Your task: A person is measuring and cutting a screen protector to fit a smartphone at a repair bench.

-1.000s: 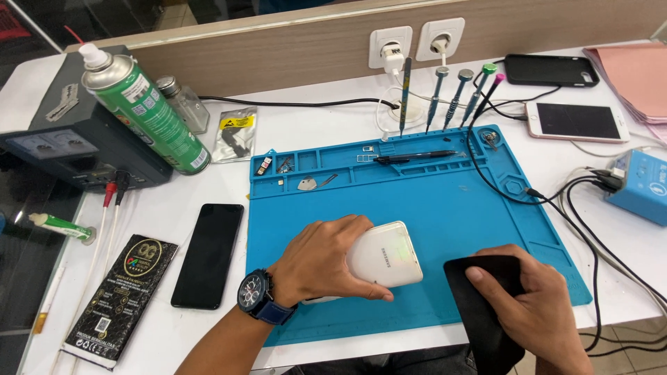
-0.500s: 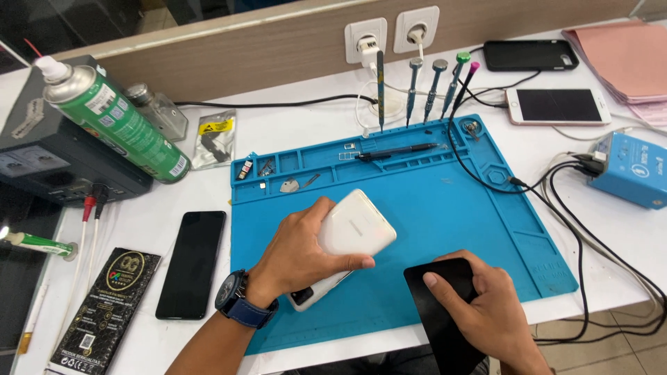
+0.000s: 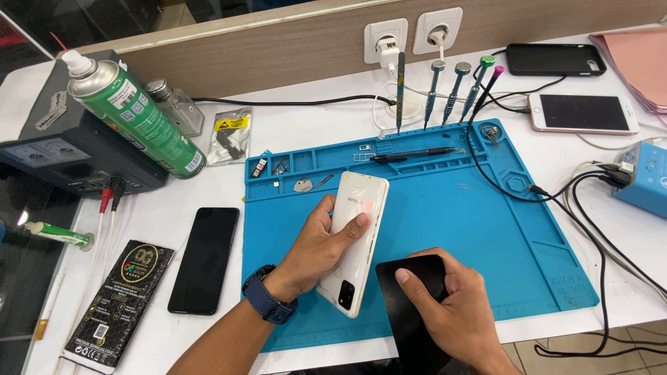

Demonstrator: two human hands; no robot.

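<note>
Gripping white phone (image 3: 356, 239) | left hand (image 3: 313, 253) | back up; camera end nearest person

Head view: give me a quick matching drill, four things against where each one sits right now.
Things:
1. white phone
2. green spray can
3. black phone
4. pen

Places:
A. on the white table, left of the blue mat
B. lying near the mat's top edge
C. gripped in the left hand
D. leaning on the grey box

Pairs: 1-C, 2-D, 3-A, 4-B
</note>
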